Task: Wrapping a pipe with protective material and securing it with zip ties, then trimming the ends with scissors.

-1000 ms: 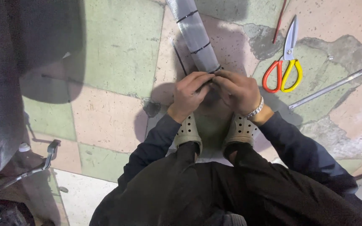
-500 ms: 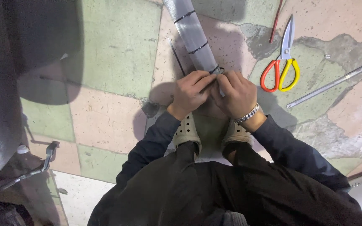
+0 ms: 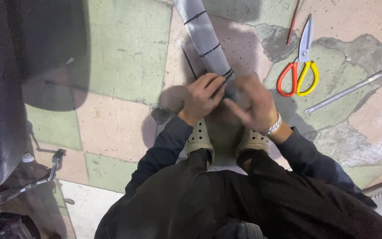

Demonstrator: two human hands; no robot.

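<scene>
A: Where is the grey tube (image 3: 203, 37)?

B: It lies on the tiled floor (image 3: 120, 53), running from 12 o'clock down to the hands at centre.

A: State of each grip?

B: The left hand (image 3: 202, 95) is pressed around the tube's near end. The right hand (image 3: 253, 104) is blurred against the same end; whether its grip is spread or closed, I cannot tell.

A: Containers?

B: None visible. Scissors (image 3: 300, 64) with red and yellow handles lie at 2 o'clock, a metal rod (image 3: 354, 86) just beyond.

scissors (image 3: 300, 66), red and yellow handles, on tiled floor (image 3: 124, 53) | metal rod (image 3: 354, 86) beside them | kickstand (image 3: 45, 177) lower left
</scene>
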